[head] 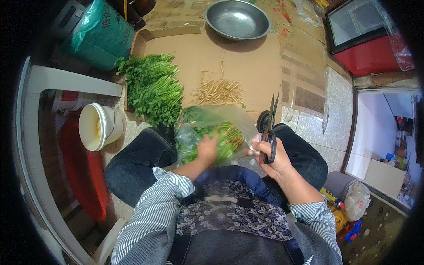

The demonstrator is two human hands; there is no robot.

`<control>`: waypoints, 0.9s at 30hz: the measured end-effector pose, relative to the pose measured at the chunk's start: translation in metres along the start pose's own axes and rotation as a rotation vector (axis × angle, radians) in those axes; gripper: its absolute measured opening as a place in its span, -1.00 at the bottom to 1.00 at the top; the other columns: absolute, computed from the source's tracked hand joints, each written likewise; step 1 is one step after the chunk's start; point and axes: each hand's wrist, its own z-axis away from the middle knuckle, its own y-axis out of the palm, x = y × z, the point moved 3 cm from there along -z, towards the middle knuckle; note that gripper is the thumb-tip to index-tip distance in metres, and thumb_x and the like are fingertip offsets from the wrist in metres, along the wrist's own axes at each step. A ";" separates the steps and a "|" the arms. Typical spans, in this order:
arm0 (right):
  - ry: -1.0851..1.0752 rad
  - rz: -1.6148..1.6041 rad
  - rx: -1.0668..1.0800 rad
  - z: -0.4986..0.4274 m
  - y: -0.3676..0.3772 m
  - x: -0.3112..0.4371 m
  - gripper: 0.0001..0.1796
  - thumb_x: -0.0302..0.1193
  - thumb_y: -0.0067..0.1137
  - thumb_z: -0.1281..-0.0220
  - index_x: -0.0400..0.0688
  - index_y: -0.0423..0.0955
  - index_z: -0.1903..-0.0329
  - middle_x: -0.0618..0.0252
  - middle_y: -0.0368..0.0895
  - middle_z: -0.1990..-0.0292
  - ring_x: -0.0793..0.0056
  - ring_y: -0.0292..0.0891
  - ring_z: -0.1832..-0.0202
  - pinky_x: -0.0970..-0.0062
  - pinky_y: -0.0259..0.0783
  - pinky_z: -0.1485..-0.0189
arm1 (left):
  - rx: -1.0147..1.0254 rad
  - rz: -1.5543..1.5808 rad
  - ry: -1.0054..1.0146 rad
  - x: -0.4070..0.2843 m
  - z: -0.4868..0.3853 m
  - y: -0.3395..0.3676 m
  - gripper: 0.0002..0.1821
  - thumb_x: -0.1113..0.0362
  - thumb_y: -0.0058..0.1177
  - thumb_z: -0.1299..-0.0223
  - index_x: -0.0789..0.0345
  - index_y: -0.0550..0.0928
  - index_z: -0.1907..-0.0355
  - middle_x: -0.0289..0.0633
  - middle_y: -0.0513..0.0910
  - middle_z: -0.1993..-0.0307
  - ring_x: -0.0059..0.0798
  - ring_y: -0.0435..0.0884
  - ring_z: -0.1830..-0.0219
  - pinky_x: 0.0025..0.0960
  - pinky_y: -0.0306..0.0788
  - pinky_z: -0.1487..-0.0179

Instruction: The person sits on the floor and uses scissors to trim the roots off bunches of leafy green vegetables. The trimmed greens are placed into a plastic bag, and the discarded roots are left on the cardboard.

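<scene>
On my lap lies a clear plastic bag [238, 114] of leafy green herbs with roots [232, 135]. My left hand [208, 147], blurred, is at the herbs; whether it grips any I cannot tell. Black-handled scissors [271, 132] are in my right hand [273, 154], blades pointing away from me and slightly apart, and its fingers also pinch the bag's edge. Beyond the bag, a pile of cut roots [218, 91] rests on a cardboard sheet [198, 49]. A heap of green herbs [154, 89], looking like coriander, lies at the cardboard's left side.
A metal basin [238, 20] stands at the cardboard's far edge. To the left are a white bucket [102, 126], a red plastic basin [96, 179] and a green container [99, 36]. Bags and small items [356, 202] lie at the lower right.
</scene>
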 end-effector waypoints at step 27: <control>-0.068 -0.111 0.180 -0.002 0.005 -0.006 -0.91 -0.60 0.20 -0.18 -0.25 0.48 0.27 0.30 0.49 0.40 0.50 0.40 0.41 0.32 0.44 0.15 | -0.064 -0.048 0.224 0.015 -0.055 -0.027 -0.35 0.05 0.46 0.20 0.20 0.67 -0.07 0.05 0.49 -0.18 0.02 0.49 -0.22 -0.05 0.42 -0.29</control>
